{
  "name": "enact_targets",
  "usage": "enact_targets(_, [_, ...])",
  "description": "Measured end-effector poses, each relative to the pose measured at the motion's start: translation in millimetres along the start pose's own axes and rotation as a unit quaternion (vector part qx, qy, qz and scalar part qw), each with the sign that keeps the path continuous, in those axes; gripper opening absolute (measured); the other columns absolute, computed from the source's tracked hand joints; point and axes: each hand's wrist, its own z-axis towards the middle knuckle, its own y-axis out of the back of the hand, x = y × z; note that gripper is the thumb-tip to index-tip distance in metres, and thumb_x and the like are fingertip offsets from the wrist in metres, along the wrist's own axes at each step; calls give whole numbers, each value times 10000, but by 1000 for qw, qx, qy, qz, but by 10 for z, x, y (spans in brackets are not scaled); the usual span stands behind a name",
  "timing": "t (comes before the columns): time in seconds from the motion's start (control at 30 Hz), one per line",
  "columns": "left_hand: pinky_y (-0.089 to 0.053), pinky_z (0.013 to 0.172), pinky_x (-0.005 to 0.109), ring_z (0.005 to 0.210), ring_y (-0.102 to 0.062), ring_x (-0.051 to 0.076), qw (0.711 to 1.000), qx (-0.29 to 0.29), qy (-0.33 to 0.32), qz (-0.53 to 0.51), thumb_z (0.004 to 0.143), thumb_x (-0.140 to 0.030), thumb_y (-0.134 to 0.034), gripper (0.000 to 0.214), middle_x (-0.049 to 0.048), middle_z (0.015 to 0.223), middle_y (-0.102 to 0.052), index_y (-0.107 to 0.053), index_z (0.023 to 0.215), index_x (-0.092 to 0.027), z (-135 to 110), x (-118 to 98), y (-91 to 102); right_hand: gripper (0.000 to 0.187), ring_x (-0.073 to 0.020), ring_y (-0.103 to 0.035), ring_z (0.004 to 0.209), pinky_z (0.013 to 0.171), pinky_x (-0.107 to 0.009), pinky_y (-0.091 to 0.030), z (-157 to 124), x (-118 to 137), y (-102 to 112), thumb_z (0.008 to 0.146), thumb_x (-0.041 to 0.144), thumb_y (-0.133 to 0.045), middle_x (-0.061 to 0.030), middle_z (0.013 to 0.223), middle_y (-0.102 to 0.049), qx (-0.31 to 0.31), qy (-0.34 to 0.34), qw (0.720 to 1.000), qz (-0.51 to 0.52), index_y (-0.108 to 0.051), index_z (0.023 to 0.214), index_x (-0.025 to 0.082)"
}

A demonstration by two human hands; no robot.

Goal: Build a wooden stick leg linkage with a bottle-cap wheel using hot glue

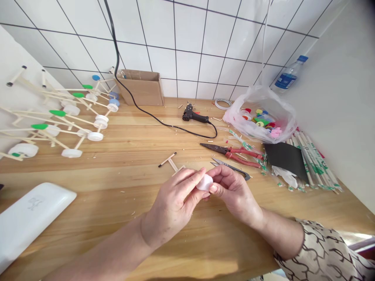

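Above the table's front middle, my left hand and my right hand meet around a small white bottle cap. Both hands are closed, with fingertips pinching the cap from either side; its far side is hidden by fingers. Just beyond my left hand shows a stick frame with a black-tipped crossbar; its near end disappears behind the fingers, and I cannot tell whether the hand touches it. Past my right hand lie grey thread snips and red-handled long-nose pliers.
Several stick models with white wheels stand at the left, above a white device. Toward the wall are a cardboard box, a corded glue gun and a tape roll. A plastic bag of caps and wrapped sticks lie right.
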Motion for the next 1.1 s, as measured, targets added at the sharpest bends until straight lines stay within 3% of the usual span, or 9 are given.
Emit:
enact_targets(0.23, [-567, 729, 255, 842, -641, 165, 998, 35, -18, 56, 886, -139, -517, 233, 98, 924, -657, -562, 1111, -102, 17, -50, 43, 192, -114, -643, 619, 581, -230, -528, -42, -28, -22, 773, 297, -720, -3, 710, -699, -35, 15, 999, -35, -597, 849, 171])
enact_targets(0.47, [-565, 707, 292, 841, -643, 203, 986, 55, -62, 148, 944, -240, -420, 312, 150, 925, -663, -507, 1162, -34, -12, -40, -21, 204, -94, -627, 593, 563, -199, -519, -18, -10, 6, 754, 318, -734, 12, 676, -686, -41, 0, 998, -51, -610, 811, 167])
enact_targets(0.73, [-535, 612, 267, 746, -638, 188, 969, 30, -103, 221, 931, -203, -446, 261, 117, 847, -664, -526, 1120, -42, -15, -22, -35, 238, -96, -629, 569, 564, -220, -539, -23, -23, -8, 747, 350, -733, 20, 660, -679, -38, -17, 998, -48, -585, 805, 174])
enact_targets(0.93, [-519, 582, 263, 702, -626, 180, 971, 29, -100, 217, 927, -185, -434, 221, 89, 789, -641, -531, 1087, -69, -9, -51, -15, 257, -102, -630, 554, 538, -226, -541, -21, -23, -30, 727, 357, -750, 18, 628, -679, -49, -20, 998, -43, -587, 780, 165])
enact_targets(1.1, [-538, 645, 279, 765, -637, 193, 974, 62, -66, 209, 945, -209, -386, 263, 99, 870, -643, -483, 1162, -97, 7, -50, -29, 262, -104, -627, 531, 515, -224, -538, 13, -22, -7, 698, 349, -772, 15, 615, -685, -53, -35, 998, -11, -597, 752, 162])
